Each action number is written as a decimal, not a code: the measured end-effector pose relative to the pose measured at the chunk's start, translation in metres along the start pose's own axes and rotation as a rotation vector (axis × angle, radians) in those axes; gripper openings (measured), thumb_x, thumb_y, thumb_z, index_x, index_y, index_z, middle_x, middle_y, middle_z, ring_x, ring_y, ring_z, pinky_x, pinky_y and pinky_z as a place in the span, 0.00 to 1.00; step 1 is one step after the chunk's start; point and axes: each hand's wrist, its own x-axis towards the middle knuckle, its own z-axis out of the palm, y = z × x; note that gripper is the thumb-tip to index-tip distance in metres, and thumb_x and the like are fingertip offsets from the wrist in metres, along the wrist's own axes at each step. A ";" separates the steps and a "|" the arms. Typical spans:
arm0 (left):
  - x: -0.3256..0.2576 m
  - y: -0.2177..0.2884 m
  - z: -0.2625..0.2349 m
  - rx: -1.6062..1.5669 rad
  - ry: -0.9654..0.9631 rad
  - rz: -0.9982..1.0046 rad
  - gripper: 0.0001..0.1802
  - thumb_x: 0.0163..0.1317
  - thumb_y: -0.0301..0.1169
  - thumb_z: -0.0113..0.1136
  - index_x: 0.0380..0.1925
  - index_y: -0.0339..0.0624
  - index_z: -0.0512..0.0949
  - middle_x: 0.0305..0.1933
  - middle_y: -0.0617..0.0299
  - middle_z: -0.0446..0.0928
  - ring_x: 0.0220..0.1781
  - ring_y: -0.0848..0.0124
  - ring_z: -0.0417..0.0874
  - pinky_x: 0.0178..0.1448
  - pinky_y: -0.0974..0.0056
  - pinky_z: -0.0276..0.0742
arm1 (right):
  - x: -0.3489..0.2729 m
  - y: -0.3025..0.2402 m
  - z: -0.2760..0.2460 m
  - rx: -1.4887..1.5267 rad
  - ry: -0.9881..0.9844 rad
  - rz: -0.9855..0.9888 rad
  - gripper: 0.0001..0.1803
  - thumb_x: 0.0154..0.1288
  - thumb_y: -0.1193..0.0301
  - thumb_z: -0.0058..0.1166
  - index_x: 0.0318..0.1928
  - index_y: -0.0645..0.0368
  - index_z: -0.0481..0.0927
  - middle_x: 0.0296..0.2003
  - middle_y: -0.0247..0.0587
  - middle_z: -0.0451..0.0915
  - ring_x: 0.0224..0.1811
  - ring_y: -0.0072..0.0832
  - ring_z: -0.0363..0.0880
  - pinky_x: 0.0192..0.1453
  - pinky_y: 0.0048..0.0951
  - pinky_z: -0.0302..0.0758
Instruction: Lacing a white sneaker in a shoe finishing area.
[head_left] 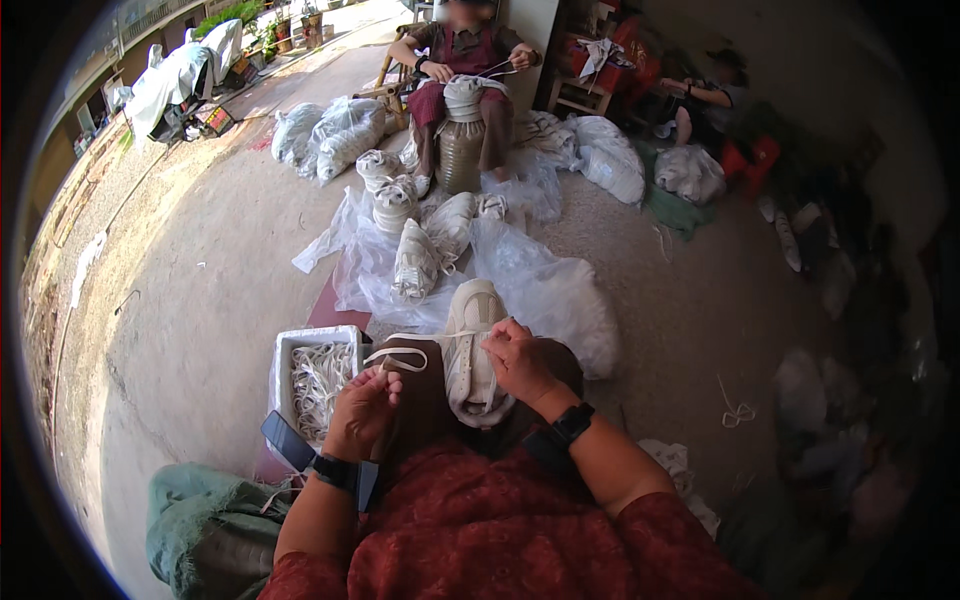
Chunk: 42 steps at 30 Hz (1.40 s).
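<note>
Hands [366, 402] apart, shoe [466, 345] between

Shoe wkshop: pale sneakers [415, 262] on flr, box [280, 385] w/ laces [322, 385], co-wkr [462, 58]

Your right hand [522, 365] covered part of the shoe [467, 362], and the lace [405, 351] was too thin to trace among the fingertips of your left hand [363, 405]. At 6 o'clock, the lower edge cut off your red shirt [490, 530]. At 12 o'clock, a seated person [468, 50] was blurred above the shoulders. Near 4 o'clock, shadow obscured a heap [825, 420].
</note>
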 end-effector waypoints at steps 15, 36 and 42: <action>0.081 -0.040 0.072 0.317 -0.017 0.113 0.02 0.57 0.21 0.59 0.29 0.38 0.76 0.27 0.67 0.76 0.27 0.80 0.75 0.32 0.77 0.70 | 0.006 0.008 0.021 -0.017 0.021 0.139 0.19 0.47 0.76 0.59 0.44 0.53 0.80 0.31 0.43 0.71 0.36 0.38 0.71 0.42 0.37 0.70; 0.125 -0.047 0.067 1.221 0.126 0.391 0.06 0.42 0.25 0.66 0.21 0.37 0.78 0.19 0.59 0.77 0.21 0.72 0.77 0.29 0.65 0.73 | 0.001 0.020 0.021 0.592 0.138 0.466 0.15 0.49 0.84 0.52 0.40 0.62 0.76 0.27 0.35 0.70 0.30 0.24 0.69 0.39 0.23 0.70; 0.108 -0.060 0.075 1.331 0.195 0.509 0.09 0.49 0.32 0.63 0.22 0.36 0.78 0.21 0.54 0.79 0.24 0.61 0.80 0.32 0.59 0.75 | 0.003 0.012 0.018 0.356 0.151 0.295 0.10 0.50 0.83 0.51 0.35 0.61 0.76 0.28 0.39 0.74 0.30 0.30 0.74 0.36 0.25 0.71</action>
